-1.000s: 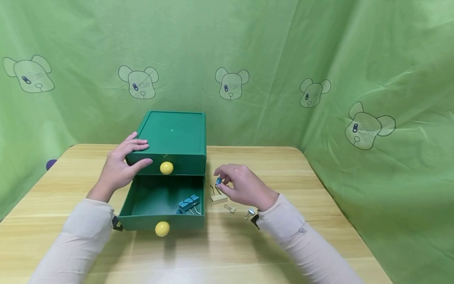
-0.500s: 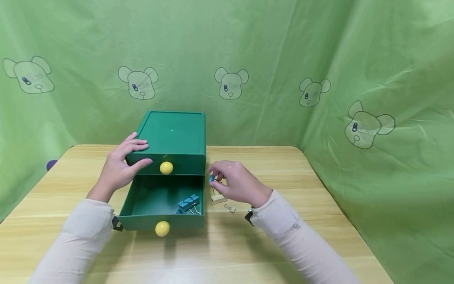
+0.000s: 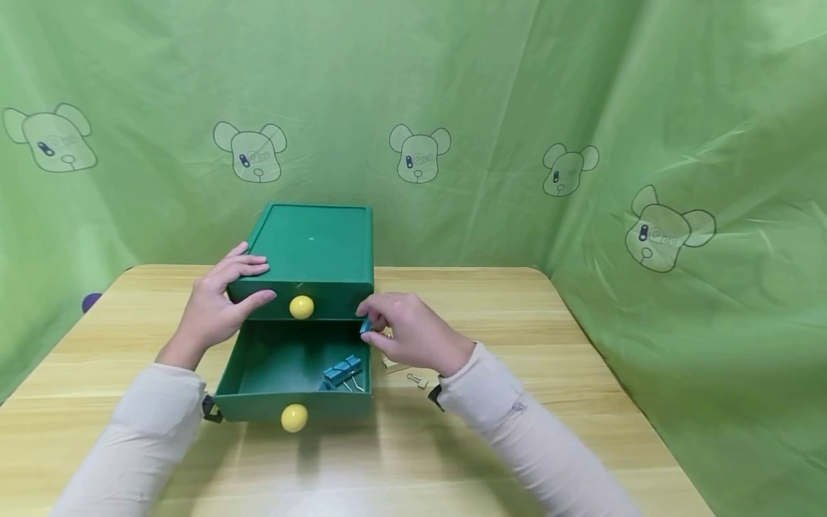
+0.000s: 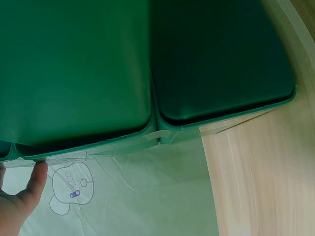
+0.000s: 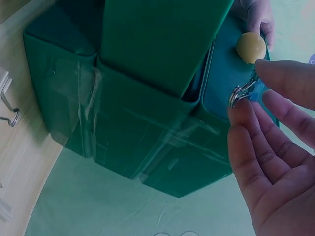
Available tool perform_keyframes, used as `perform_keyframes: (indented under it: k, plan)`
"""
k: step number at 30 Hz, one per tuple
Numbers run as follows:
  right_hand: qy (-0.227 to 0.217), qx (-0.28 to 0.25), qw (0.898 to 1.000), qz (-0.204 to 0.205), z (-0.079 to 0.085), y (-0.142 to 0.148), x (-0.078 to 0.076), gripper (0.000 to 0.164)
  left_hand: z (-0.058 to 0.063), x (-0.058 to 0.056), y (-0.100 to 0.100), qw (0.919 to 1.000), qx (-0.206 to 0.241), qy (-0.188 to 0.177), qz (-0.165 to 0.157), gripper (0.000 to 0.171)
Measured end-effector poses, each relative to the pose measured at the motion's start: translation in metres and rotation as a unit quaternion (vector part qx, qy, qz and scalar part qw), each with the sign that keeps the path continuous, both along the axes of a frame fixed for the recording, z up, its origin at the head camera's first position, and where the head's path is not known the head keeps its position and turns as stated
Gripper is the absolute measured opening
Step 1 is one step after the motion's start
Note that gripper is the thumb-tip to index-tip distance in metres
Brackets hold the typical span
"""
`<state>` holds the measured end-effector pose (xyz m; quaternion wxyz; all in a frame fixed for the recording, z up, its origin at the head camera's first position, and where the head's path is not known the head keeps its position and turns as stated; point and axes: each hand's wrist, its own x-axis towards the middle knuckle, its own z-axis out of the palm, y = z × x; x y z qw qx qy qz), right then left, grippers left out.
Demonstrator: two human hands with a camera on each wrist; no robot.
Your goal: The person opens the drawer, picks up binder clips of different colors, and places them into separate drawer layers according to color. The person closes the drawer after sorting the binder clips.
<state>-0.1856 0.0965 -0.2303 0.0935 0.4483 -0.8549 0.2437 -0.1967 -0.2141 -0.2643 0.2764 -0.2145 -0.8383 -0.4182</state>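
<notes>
My right hand (image 3: 416, 330) pinches a small blue binder clip (image 3: 365, 327) between thumb and fingers, at the right wall of the pulled-out lower drawer (image 3: 255, 407). In the right wrist view the clip's silver wire handles (image 5: 238, 93) show beside the fingertips. Inside the drawer, toward its front right, lie blue binder clips (image 3: 342, 370). My left hand (image 3: 216, 305) rests on the green drawer cabinet (image 3: 316, 244), straight fingers on the top's left edge and thumb across the upper drawer's front. The cabinet's upper drawer is closed.
Right of the drawer on the wooden table (image 3: 517, 323) lie a larger pale yellow binder clip (image 3: 394, 365), partly behind my right hand, and a smaller one (image 3: 418, 381). Yellow ball knobs (image 3: 294, 418) stick out from the drawer fronts. A green curtain (image 3: 478, 201) stands behind the table.
My right hand has moved left with the blue binder clip, from above the yellow clips to the drawer's right wall. The left hand stays on the cabinet.
</notes>
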Motion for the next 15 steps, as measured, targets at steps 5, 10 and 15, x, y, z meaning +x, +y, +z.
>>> perform_keyframes:
  k: [5, 10, 15]
  plan:
    - [-0.012, 0.002, 1.0, 0.005, 0.002, -0.008, 0.003, 0.026, 0.0, 0.0, 0.0, 1.0, 0.002, 0.0, -0.002, 0.037]
    - [-0.023, 0.001, 1.0, 0.007, 0.003, -0.014, 0.005, 0.025, 0.001, 0.0, 0.0, 1.0, 0.004, -0.003, -0.006, 0.037]
    - [-0.019, 0.003, 1.0, 0.01, 0.003, -0.017, 0.005, 0.024, 0.002, 0.001, 0.0, 1.0, 0.006, -0.001, -0.006, 0.037]
